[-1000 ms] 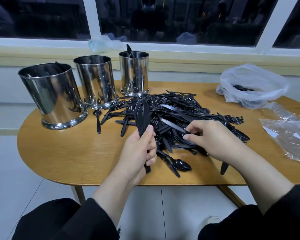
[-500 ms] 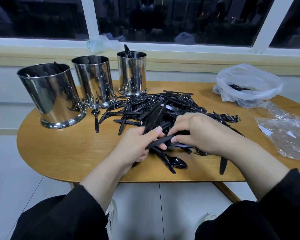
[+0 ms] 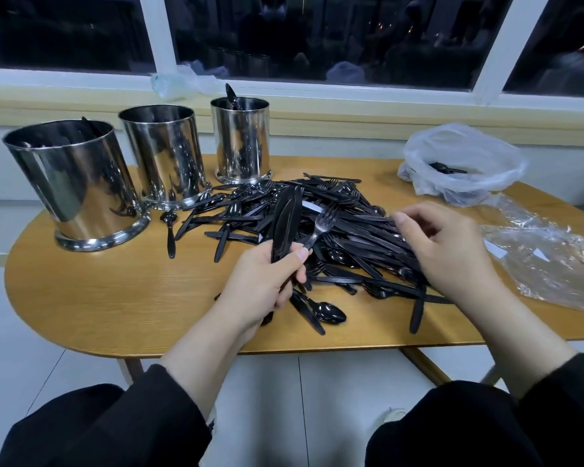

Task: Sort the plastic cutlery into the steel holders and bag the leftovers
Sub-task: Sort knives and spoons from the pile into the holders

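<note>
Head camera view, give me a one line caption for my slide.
Left hand grips a bundle of black knives while right hand reaches into the cutlery pile.

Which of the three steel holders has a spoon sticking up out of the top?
The rightmost steel holder, the one farthest from the camera: a black spoon pokes above its rim. The other two holders show nothing rising clearly above theirs.

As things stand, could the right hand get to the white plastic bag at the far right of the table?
Probably yes. The right hand hovers over the cutlery pile, holding nothing that shows, and only bare table and pile lie between it and the open white bag.
</note>
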{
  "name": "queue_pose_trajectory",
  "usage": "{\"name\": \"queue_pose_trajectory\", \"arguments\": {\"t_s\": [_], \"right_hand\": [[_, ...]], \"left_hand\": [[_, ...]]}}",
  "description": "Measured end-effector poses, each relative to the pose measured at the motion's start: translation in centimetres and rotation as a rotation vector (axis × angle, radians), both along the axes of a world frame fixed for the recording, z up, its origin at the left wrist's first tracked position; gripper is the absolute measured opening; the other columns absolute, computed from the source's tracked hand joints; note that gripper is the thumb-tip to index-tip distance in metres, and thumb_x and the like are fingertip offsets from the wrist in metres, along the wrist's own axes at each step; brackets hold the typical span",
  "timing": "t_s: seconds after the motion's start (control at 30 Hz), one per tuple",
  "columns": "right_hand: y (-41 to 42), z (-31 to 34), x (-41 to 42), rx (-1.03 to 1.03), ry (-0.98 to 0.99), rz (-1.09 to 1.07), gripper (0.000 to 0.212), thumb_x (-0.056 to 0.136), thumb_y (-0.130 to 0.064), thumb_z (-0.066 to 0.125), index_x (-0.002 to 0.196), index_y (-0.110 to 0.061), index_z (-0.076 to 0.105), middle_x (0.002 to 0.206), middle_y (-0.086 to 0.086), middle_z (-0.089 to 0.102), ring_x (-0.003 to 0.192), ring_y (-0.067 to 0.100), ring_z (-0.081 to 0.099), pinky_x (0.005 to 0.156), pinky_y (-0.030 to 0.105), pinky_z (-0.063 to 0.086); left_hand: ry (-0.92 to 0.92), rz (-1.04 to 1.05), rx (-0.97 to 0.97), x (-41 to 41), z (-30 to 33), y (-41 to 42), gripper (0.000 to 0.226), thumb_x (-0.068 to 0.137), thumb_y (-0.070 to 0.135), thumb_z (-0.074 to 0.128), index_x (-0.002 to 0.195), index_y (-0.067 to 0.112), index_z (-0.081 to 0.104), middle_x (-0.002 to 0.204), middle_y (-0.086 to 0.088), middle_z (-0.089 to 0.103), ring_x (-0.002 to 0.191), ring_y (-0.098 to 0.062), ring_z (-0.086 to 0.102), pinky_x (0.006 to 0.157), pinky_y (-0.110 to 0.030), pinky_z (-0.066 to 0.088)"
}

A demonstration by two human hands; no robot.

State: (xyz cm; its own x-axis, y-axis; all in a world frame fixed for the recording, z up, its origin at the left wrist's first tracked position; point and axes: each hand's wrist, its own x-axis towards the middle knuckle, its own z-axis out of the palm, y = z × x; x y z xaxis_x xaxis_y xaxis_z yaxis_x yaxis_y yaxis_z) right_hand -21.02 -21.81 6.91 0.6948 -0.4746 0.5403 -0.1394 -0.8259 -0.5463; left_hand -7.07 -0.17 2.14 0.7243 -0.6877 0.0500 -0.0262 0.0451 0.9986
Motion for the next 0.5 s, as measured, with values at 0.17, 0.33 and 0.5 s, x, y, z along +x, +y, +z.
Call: {"name": "queue_pose_trajectory", "arguments": {"t_s": [0.17, 0.33, 0.5], "right_hand": [[-1.9, -4.0, -2.5, -0.039, 0.071, -0.13, 0.017, 0.099, -0.023, 0.061, 0.089, -0.018, 0.073, 0.085, -0.008, 0.066, 0.082, 0.009, 0.058, 0.07, 0.017, 0.039], [-1.9, -6.1, -3.3, -0.145, 0.235, 0.013, 0.011, 0.093, -0.022, 0.068, 0.102, -0.022, 0.075, 0.094, -0.01, 0.064, 0.094, 0.011, 0.053, 0.087, 0.033, 0.039], [-2.2, -6.7, -2.7, -0.228, 0.385, 0.058, 0.02, 0.089, -0.028, 0.071, 0.108, -0.024, 0.076, 0.103, -0.011, 0.06, 0.102, 0.014, 0.048, 0.085, 0.031, 0.026]], "left_hand": [[0.036, -0.006, -0.062, -0.9, -0.4, -2.4, 0.016, 0.105, 0.02, 0.058, 0.094, 0.01, 0.064, 0.055, 0.004, 0.049, 0.044, -0.014, 0.026, 0.045, -0.024, 0.022], [0.098, 0.01, -0.152, -1.0, -1.2, -3.1, 0.011, 0.104, 0.014, 0.057, 0.105, 0.017, 0.068, 0.073, -0.003, 0.054, 0.046, -0.013, 0.027, 0.042, -0.022, 0.022], [0.153, 0.009, -0.17, -0.7, -1.5, -2.9, 0.013, 0.105, 0.018, 0.056, 0.112, 0.022, 0.066, 0.072, -0.001, 0.055, 0.047, -0.013, 0.025, 0.047, -0.027, 0.014]]}}
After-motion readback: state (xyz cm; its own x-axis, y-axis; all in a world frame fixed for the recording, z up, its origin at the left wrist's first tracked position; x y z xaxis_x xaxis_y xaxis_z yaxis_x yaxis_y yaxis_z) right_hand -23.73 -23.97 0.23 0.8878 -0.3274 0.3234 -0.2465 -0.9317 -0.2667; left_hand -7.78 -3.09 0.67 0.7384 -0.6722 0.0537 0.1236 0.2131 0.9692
